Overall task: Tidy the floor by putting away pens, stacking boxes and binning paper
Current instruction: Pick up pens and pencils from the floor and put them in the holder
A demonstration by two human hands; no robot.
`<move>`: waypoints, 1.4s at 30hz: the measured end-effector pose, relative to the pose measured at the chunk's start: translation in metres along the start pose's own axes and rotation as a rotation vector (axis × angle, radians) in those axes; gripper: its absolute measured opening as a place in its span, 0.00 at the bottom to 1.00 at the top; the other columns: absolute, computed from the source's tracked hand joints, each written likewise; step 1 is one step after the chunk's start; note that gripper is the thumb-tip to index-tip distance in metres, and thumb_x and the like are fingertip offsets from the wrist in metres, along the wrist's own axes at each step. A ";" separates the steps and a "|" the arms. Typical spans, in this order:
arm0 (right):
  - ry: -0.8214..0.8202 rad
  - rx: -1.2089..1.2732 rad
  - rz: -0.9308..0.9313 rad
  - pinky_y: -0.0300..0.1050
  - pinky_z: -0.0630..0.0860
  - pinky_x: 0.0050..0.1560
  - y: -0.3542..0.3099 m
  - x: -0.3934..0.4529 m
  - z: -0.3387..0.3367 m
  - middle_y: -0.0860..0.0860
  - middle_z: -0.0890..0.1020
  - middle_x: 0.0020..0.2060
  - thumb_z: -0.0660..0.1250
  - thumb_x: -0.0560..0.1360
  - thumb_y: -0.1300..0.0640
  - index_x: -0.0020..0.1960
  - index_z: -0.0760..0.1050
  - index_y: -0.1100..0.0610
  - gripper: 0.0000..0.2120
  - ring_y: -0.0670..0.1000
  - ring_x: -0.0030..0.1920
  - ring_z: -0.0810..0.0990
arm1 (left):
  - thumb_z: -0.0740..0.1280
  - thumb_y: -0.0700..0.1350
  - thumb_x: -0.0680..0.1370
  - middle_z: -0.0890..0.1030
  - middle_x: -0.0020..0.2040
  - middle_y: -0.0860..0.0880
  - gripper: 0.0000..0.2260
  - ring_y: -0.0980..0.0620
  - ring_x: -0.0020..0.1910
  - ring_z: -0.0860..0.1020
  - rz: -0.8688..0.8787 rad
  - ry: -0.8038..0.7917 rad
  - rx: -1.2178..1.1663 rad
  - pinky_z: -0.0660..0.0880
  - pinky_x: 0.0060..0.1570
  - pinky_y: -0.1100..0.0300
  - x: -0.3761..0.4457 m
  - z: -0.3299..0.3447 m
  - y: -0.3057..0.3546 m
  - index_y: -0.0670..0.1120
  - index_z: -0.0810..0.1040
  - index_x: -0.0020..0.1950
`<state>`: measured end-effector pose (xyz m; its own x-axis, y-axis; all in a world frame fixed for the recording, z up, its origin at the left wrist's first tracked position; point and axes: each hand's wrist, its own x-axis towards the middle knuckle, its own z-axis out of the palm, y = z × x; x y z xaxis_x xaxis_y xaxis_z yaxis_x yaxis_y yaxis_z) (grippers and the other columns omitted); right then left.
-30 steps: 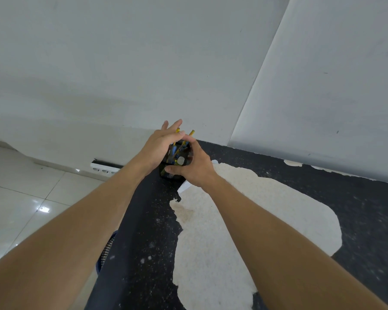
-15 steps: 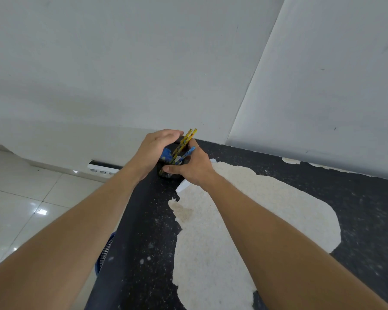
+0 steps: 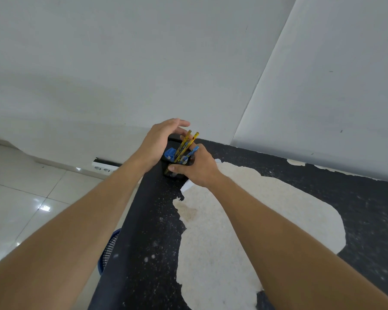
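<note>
Gripping the black pen holder (image 3: 174,170), the right hand (image 3: 198,167) curls round it; left hand (image 3: 159,142) spread beside the pens (image 3: 185,144)

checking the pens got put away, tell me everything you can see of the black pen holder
The black pen holder is a small dark mesh-looking cup standing upright on the worn black surface near the wall. The right hand grips its side; the left hand curves open beside it. Yellow pencils and blue pens stick out, leaning right.
</note>
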<state>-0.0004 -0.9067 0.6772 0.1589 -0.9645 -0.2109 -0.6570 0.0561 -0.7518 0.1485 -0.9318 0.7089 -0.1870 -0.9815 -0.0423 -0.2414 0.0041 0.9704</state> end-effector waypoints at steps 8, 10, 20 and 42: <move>-0.043 0.042 0.032 0.45 0.70 0.65 -0.009 0.003 0.002 0.53 0.73 0.70 0.79 0.68 0.42 0.82 0.52 0.42 0.51 0.55 0.70 0.73 | 0.47 0.62 0.84 0.76 0.70 0.56 0.26 0.60 0.71 0.71 -0.165 0.204 -0.256 0.61 0.75 0.51 -0.060 0.004 -0.063 0.52 0.73 0.73; -0.007 0.104 0.071 0.44 0.67 0.65 -0.013 -0.001 0.003 0.53 0.70 0.73 0.80 0.68 0.42 0.83 0.48 0.45 0.55 0.54 0.73 0.70 | 0.46 0.60 0.85 0.72 0.74 0.56 0.26 0.61 0.74 0.66 -0.213 0.212 -0.262 0.55 0.78 0.52 -0.071 0.005 -0.072 0.51 0.69 0.76; 0.062 0.139 0.312 0.53 0.67 0.72 -0.018 -0.048 0.005 0.56 0.63 0.79 0.84 0.64 0.48 0.83 0.46 0.59 0.62 0.57 0.78 0.63 | 0.47 0.68 0.79 0.67 0.76 0.60 0.30 0.62 0.75 0.62 -0.242 0.174 -0.133 0.55 0.78 0.51 -0.108 0.000 -0.055 0.58 0.66 0.77; -0.285 -0.014 -0.131 0.47 0.80 0.54 -0.073 -0.260 0.027 0.47 0.83 0.47 0.75 0.74 0.51 0.55 0.81 0.54 0.12 0.49 0.50 0.82 | 0.49 0.54 0.86 0.79 0.64 0.52 0.22 0.56 0.62 0.75 -0.328 0.543 0.252 0.67 0.57 0.68 -0.364 0.034 0.042 0.47 0.77 0.66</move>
<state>0.0263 -0.6529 0.7699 0.4415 -0.8521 -0.2810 -0.6275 -0.0694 -0.7755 0.1744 -0.5682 0.7573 0.4222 -0.8963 -0.1356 -0.4311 -0.3301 0.8397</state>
